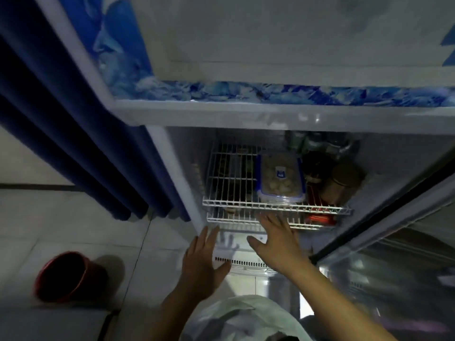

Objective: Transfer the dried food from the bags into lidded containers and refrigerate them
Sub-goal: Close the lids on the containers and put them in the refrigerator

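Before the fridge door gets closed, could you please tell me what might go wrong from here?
1. The lidded container sits near the front edge of the upper wire shelf, so a knock might tip it off.
2. The right hand has its open fingers at the lower wire shelf, where they could snag.
3. The open fridge door stands close on the right and might swing against the arm.

- Your picture is dim, and the fridge (270, 168) is dark inside.
- Your hands look smeared and blurry.
- Straight edges bend near the sides.
- The glass door (394, 279) shines a little.
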The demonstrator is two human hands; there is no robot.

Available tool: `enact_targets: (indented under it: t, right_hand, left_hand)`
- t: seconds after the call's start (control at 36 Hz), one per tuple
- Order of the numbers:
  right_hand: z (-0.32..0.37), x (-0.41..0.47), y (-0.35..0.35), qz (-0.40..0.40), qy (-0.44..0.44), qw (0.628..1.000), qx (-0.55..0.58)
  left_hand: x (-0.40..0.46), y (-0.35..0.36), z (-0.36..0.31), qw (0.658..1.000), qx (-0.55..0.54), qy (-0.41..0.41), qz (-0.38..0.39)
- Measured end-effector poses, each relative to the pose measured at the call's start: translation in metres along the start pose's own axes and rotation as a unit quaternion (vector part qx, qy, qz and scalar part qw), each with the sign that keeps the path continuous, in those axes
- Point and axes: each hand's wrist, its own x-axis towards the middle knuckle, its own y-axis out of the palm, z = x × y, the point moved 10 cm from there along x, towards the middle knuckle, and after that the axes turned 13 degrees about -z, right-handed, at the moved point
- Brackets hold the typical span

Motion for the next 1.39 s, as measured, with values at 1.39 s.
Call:
enact_targets:
  t: [1.39]
  right_hand:
    - [0.665,-0.594,0.415,0.409,-0.641,0.649,0.021]
  left_hand:
    - [-0.744,-0.411,0.458,0.639,-0.014,-0.634,-0.436]
